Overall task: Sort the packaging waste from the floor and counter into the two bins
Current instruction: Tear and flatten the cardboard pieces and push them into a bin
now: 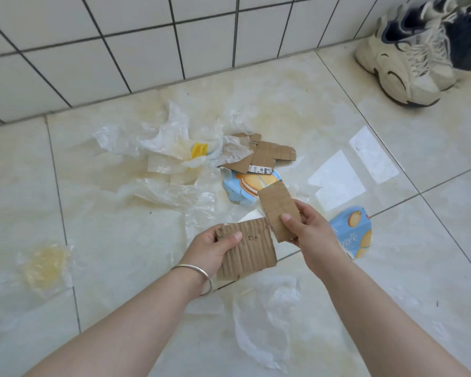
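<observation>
My left hand (218, 247) grips a square piece of brown corrugated cardboard (252, 253) above the floor. My right hand (309, 231) holds a narrower cardboard strip (276, 206) just beside it. On the tiled floor beyond lie more cardboard scraps (267, 153), a torn blue biscuit box piece (245, 189), and a second blue biscuit box piece (355, 228) partly hidden under my right hand. Crumpled clear plastic bags (169, 142) with a yellow scrap (199, 150) spread to the left. No bin is in view.
A white tiled wall (147, 50) borders the floor at the back. Another person's pale sneakers (408, 58) stand at the upper right. Thin plastic film lies at the left (45, 268) and near my forearms (267, 322).
</observation>
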{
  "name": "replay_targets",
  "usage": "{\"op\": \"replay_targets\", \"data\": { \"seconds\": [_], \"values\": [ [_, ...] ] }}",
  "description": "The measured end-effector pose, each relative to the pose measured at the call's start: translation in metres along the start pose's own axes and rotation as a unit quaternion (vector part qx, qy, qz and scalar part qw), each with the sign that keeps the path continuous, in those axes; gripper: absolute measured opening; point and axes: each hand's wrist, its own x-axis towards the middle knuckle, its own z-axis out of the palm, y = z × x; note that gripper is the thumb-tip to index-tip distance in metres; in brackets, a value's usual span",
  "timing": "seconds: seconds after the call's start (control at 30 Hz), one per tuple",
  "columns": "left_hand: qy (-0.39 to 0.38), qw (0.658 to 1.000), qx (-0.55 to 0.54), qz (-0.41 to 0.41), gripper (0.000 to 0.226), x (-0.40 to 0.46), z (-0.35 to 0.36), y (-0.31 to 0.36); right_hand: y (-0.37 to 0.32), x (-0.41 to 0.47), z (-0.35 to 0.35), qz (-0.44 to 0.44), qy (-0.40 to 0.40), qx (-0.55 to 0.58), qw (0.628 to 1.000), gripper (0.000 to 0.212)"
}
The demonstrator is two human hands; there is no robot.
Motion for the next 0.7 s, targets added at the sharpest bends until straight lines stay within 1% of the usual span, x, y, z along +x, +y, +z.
{"op": "replay_targets", "data": {
  "seconds": [0.07, 0.13, 0.27, 0.37, 0.43, 0.57, 0.7],
  "values": [
    [0.004, 1.000, -0.007, 0.011, 0.011, -0.012, -0.006, 0.016, -0.021, -0.007, 0.006, -0.037, 0.033, -0.026, 0.998, 0.020],
    [0.014, 0.999, -0.009, 0.033, 0.010, -0.027, -0.018, 0.035, -0.044, -0.018, 0.017, -0.064, 0.040, -0.021, 0.997, 0.013],
    [0.043, 0.995, -0.003, 0.087, 0.014, -0.076, -0.060, 0.071, -0.095, -0.054, 0.062, -0.092, 0.033, 0.035, 0.995, 0.018],
    [0.102, 0.987, -0.004, 0.120, 0.015, -0.123, -0.104, 0.090, -0.130, -0.092, 0.111, -0.078, -0.042, 0.088, 0.992, 0.016],
    [0.157, 0.978, -0.026, 0.135, 0.015, -0.157, -0.137, 0.100, -0.141, -0.125, 0.153, -0.061, -0.099, 0.096, 0.989, 0.017],
    [0.254, 0.950, -0.070, 0.168, 0.024, -0.227, -0.202, 0.109, -0.139, -0.197, 0.242, -0.076, -0.235, -0.014, 0.969, 0.017],
    [0.323, 0.928, -0.100, 0.160, 0.024, -0.294, -0.262, 0.102, -0.132, -0.253, 0.316, -0.115, -0.291, -0.099, 0.945, 0.011]
  ]
}}
